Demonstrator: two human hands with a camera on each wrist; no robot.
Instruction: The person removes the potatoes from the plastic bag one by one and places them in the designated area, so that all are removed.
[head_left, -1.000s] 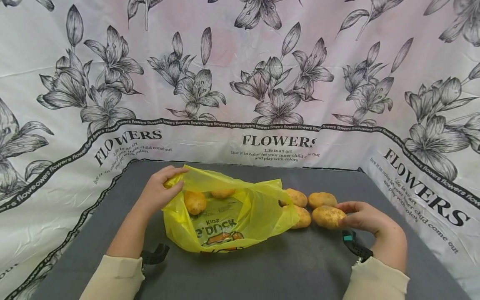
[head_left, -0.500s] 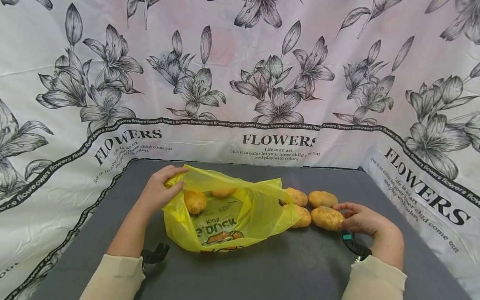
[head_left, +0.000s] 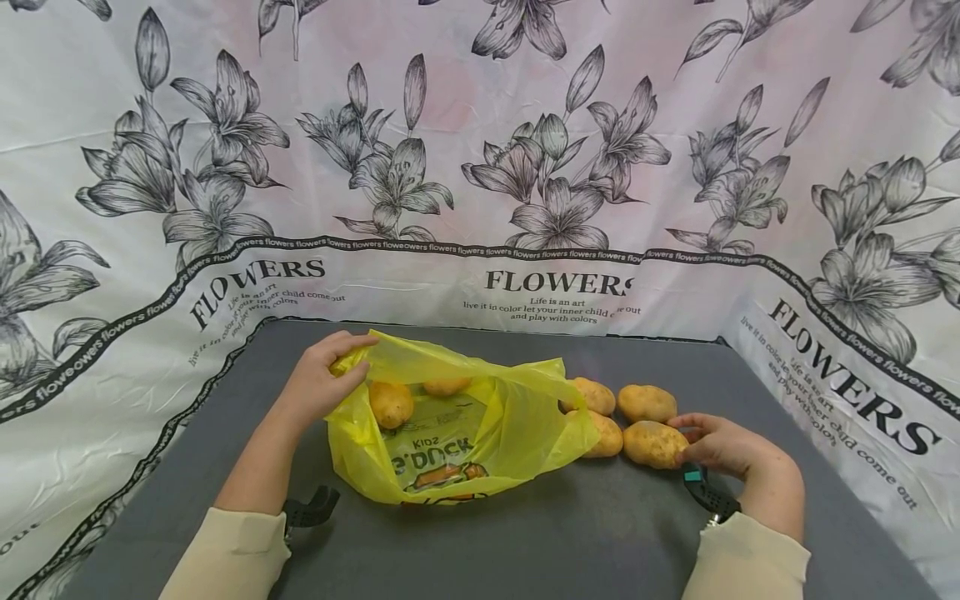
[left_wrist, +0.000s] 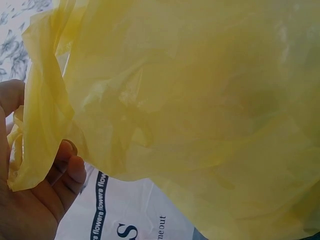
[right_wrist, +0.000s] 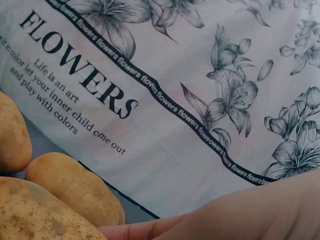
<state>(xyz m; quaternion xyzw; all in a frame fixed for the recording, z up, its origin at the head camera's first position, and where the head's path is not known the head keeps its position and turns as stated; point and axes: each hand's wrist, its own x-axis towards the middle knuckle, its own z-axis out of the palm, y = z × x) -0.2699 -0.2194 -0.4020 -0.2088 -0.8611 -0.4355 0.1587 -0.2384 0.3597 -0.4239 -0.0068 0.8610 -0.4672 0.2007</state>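
Note:
A yellow plastic bag (head_left: pixel 517 417) lies with its mouth spread toward me in the head view, two potatoes (head_left: pixel 392 406) showing inside. My left hand (head_left: pixel 322 375) grips the bag's left rim between fingers and thumb; the left wrist view has the yellow film (left_wrist: pixel 175 100) hanging across the fingers. To the right, my right hand (head_left: pixel 723 446) pinches the right end of a front potato (head_left: pixel 654 444), which appears to rest on the table. Just behind it lies another potato (head_left: pixel 647 402). The right wrist view catches the held potato (right_wrist: pixel 40 215) at its lower left, the fingertips mostly hidden.
Two more potatoes (head_left: pixel 603 435) sit against the bag's right side, partly covered by it. The dark grey table (head_left: pixel 525 550) is bounded behind and at the sides by a floral printed curtain (head_left: pixel 555 208).
My right hand and the front potato have shifted slightly toward me, widening the gap to the potato behind. The left hand and the bag have stayed in place.

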